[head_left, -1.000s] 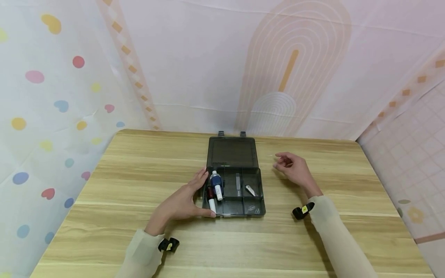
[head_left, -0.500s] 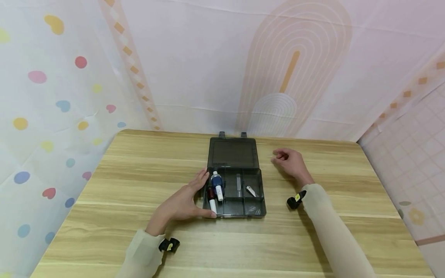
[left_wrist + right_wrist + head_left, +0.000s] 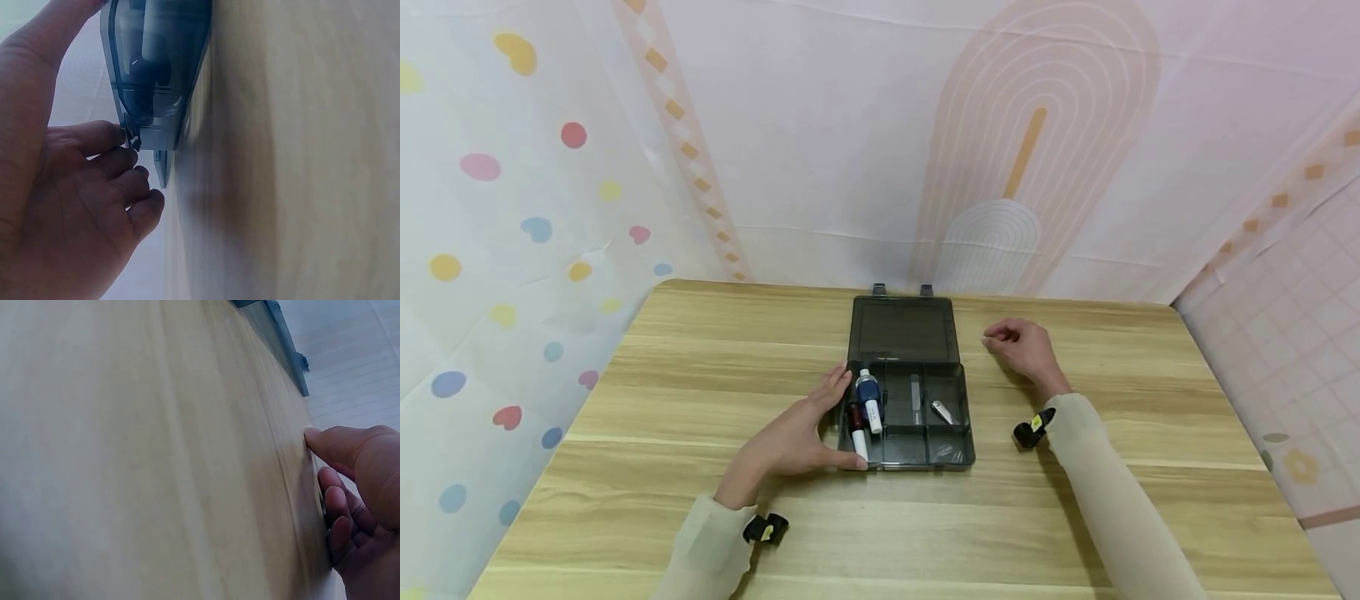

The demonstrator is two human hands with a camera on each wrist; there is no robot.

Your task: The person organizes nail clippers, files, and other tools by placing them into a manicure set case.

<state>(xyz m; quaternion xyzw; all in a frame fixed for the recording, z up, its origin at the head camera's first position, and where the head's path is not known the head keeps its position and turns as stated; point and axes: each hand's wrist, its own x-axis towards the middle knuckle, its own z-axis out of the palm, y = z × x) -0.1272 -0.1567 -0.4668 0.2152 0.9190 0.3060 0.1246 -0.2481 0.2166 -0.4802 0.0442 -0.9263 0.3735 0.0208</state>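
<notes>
A dark translucent compartment box (image 3: 904,450) lies on the table with its lid (image 3: 904,327) folded back. My left hand (image 3: 790,437) grips its left end, thumb at the front corner and fingers along the side; the left wrist view shows fingertips at the box wall (image 3: 159,134). In the left compartments lie a blue bottle (image 3: 868,392) with a white cap and a dark red bottle (image 3: 855,417) with a white cap. My right hand (image 3: 1026,352) is right of the lid, fingers curled, thumb tip (image 3: 312,434) down at the tabletop. Whether its fingertips pinch something small I cannot tell.
Nail clippers (image 3: 942,412) and a slim grey strip like a nail file (image 3: 915,396) lie in separate compartments. Small clear pieces (image 3: 950,453) sit in the front right compartment. The wooden table (image 3: 1075,533) ends at a patterned cloth backdrop (image 3: 820,167).
My right hand has moved slightly left and away from me, its fingertips coming to a small pale spot on the table. My left hand and the box stay in place.
</notes>
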